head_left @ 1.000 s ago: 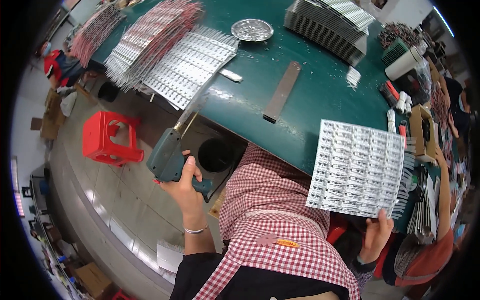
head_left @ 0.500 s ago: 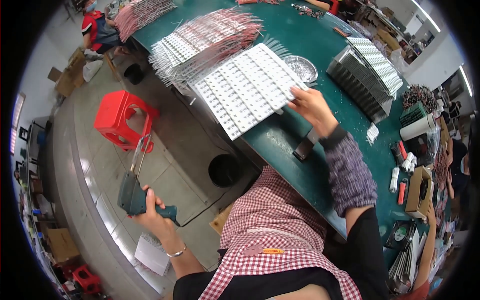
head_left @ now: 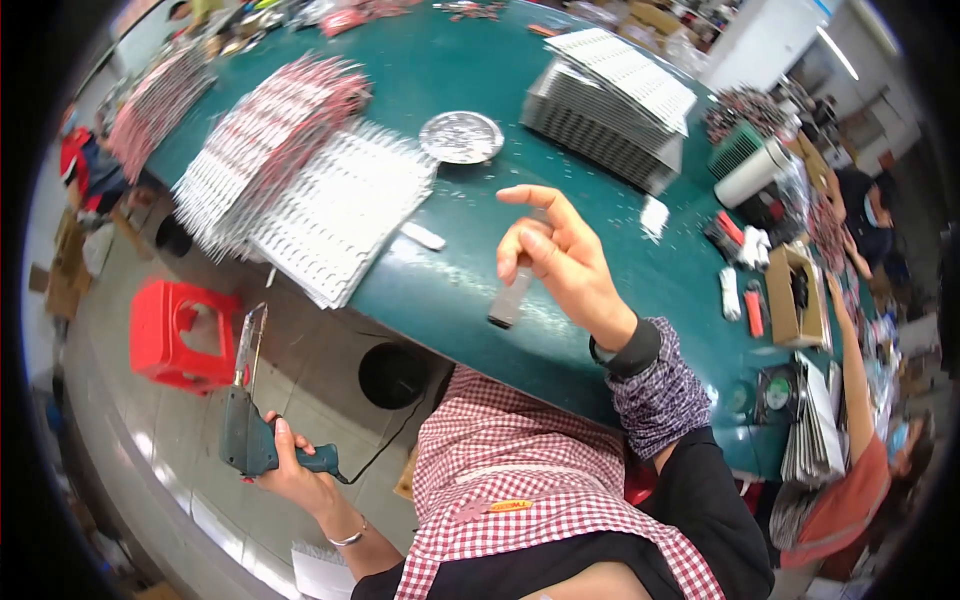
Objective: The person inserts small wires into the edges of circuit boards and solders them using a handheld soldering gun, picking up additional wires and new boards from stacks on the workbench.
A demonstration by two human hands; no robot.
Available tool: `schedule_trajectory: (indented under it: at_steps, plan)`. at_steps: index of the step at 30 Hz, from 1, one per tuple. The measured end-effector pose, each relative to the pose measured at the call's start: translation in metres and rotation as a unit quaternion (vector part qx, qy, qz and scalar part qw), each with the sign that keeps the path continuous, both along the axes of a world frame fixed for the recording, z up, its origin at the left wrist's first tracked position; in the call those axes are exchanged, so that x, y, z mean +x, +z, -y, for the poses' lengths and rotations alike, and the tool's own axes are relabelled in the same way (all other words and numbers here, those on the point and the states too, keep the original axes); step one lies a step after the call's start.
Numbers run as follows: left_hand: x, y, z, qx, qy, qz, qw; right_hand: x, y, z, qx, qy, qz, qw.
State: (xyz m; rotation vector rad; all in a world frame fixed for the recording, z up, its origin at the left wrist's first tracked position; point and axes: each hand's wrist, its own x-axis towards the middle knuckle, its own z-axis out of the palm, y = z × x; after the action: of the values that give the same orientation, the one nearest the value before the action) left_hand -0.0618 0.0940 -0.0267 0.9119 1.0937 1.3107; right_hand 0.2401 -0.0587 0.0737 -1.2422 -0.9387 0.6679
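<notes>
My left hand (head_left: 297, 468) is wrapped round the grip of a dark green corded soldering gun (head_left: 246, 432), held off the table's left side. Its long metal tip points up and away, with a thin rod beside it. My right hand (head_left: 560, 255) is over the green table, fingers apart and holding nothing I can see. Below its fingers lies a dark flat bar (head_left: 508, 300), partly hidden by the hand. Left of the hand, a white sheet with rows of small parts (head_left: 345, 205) rests against a stack of similar sheets with red and white wires (head_left: 262, 150).
A round metal dish (head_left: 462, 137) of small bits stands beyond my hand, and a stack of panels (head_left: 605, 120) farther right. A cardboard box (head_left: 795, 295) and wire bundles (head_left: 730, 293) lie right. Below the left edge are a red stool (head_left: 185, 335) and a black bin (head_left: 393, 375).
My right hand has let go of the white sheet, which now lies by the wired stack. The view has turned rightward. My left hand still holds the soldering gun.
</notes>
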Motion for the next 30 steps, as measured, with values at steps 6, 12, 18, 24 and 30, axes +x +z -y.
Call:
schedule_trajectory:
  at_steps: [6, 12, 18, 24, 30]
  plan:
    - [0.043, 0.030, 0.029, 0.068, -0.091, 0.014, 0.993, -0.021, 0.022, 0.044, 0.058, 0.012, 0.055, 0.997]
    - [0.051, 0.036, 0.049, 0.063, -0.135, 0.006, 0.989, -0.025, 0.024, 0.065, 0.080, 0.037, -0.035, 0.995]
    - [0.056, 0.037, 0.061, 0.058, -0.166, -0.010, 0.984, -0.024, 0.024, 0.079, 0.051, 0.005, -0.050, 0.997]
    - [0.064, 0.041, 0.066, 0.060, -0.179, -0.011, 0.982, -0.020, 0.018, 0.087, 0.113, 0.009, -0.085, 0.990]
    - [0.070, 0.040, 0.068, 0.064, -0.177, -0.011, 0.982, -0.020, 0.017, 0.091, 0.128, 0.004, -0.126, 0.984]
